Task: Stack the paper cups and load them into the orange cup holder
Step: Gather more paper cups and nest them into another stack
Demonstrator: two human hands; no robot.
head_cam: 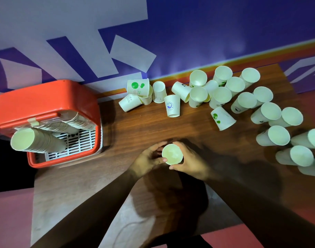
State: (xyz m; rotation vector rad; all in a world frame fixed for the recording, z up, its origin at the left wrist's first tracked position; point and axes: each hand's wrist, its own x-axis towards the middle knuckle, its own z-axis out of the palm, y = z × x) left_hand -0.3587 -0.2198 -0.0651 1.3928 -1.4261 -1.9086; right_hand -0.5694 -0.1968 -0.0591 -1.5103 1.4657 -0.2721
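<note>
Large pale block letters fill the purple wall banner, of which only a "K" reads surely. One upright paper cup on the surface carries a round blue emblem with lettering too small to read. Other cups show only green marks, no legible words.

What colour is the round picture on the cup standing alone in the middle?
Blue, on the white cup; the head view shows it.

A single head-worn wide-angle camera looks steeply down from close above the wooden bench, facing the purple wall.
</note>
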